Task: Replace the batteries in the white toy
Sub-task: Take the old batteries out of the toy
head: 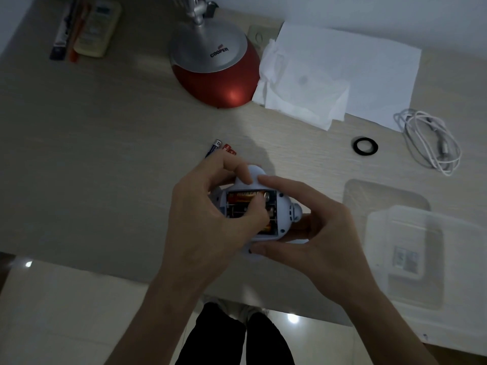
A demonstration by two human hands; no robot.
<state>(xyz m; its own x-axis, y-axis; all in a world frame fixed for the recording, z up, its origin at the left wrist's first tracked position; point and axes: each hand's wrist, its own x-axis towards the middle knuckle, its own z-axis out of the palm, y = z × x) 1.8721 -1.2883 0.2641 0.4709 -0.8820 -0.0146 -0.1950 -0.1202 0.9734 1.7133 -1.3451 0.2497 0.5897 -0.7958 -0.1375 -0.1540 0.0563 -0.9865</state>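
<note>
The white toy point(283, 206) is held just above the desk's near edge with its battery compartment open and facing up. An orange-and-black battery point(241, 196) lies in the top slot. My left hand point(208, 214) wraps the toy's left side, and its thumb presses on a second battery point(266, 227) in the lower slots. My right hand point(311, 227) grips the toy from the right, index finger on top and thumb along the bottom edge. Two loose batteries, one blue point(213, 148) and one red point(229, 149), lie on the desk just beyond my left fingers.
A red and silver lamp base point(216, 67) stands at the back. White paper point(350, 69) and tissue point(303, 101) lie to its right. A black ring point(365, 146), a coiled white cable point(432, 140) and clear plastic containers point(405, 248) sit on the right. Pens and a tube point(87, 27) lie far left.
</note>
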